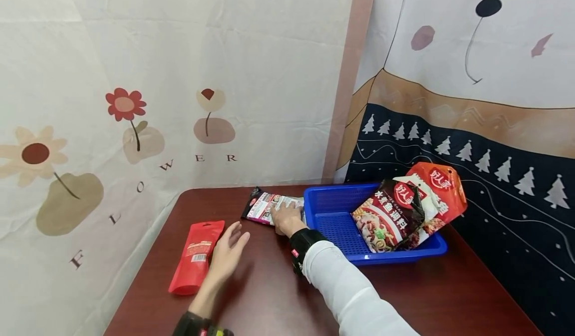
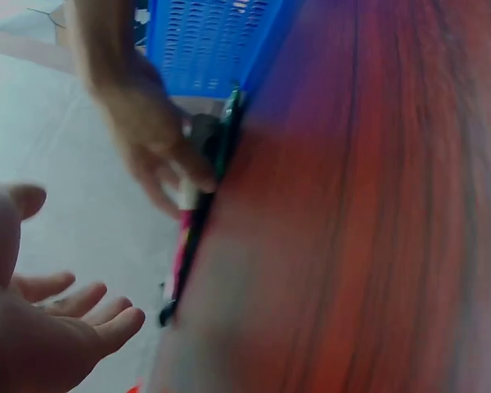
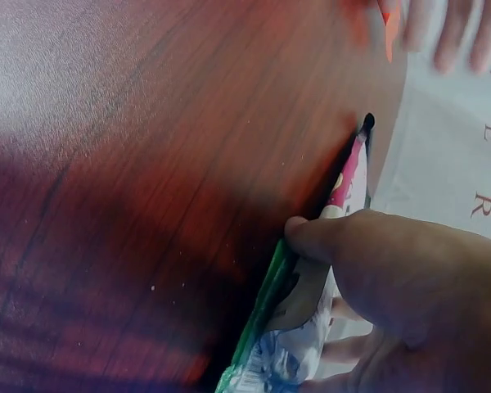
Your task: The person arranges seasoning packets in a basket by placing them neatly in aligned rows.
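My right hand (image 1: 287,217) lies over a seasoning packet (image 1: 262,207) with a dark end and a white printed label, left of the blue basket. In the right wrist view, the thumb (image 3: 311,237) is at the packet's near edge and the fingers are on its far face, pinching it. A green-edged part (image 3: 266,315) shows below the thumb. My left hand (image 1: 228,253), fingers spread and relaxed, holds nothing; it hovers beside a red pouch (image 1: 197,253) lying on the table. The left wrist view shows its palm and loosely bent fingers (image 2: 106,327).
The blue basket (image 1: 330,192) stands at the table's back right. Inside lean a dark seasoning packet (image 1: 388,216) and a red packet (image 1: 451,191) that sticks out over the right rim. A printed cloth (image 1: 269,76) hangs behind the brown table (image 1: 269,286).
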Motion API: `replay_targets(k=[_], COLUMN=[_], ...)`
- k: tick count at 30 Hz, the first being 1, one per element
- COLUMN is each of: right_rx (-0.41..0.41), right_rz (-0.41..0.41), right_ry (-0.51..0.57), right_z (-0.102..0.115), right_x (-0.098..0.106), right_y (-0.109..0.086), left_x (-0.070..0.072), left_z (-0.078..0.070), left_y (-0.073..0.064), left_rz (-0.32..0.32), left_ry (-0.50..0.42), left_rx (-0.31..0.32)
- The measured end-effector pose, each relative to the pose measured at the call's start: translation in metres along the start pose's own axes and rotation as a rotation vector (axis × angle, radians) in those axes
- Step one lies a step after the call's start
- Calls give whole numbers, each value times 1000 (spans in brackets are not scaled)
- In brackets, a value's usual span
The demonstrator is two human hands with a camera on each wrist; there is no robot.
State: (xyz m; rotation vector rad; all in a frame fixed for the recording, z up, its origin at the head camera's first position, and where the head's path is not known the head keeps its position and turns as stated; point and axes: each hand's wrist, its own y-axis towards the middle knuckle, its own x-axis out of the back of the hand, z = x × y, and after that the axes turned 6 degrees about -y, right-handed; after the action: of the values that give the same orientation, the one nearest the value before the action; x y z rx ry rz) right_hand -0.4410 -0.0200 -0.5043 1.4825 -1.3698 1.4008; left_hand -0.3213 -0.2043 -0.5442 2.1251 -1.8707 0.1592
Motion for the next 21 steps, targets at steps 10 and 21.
replay_targets(k=[10,21], right_rx=[34,162], right_rz=[-67,-102], right_ry=[-143,-190], right_z=[15,12], right_x=[-2,6], right_y=[-7,-38], left_x=[-32,-54], left_z=[0,5], left_y=[17,38], left_rz=[-93,-78], left_ry=[-50,-644], left_rx=[147,317])
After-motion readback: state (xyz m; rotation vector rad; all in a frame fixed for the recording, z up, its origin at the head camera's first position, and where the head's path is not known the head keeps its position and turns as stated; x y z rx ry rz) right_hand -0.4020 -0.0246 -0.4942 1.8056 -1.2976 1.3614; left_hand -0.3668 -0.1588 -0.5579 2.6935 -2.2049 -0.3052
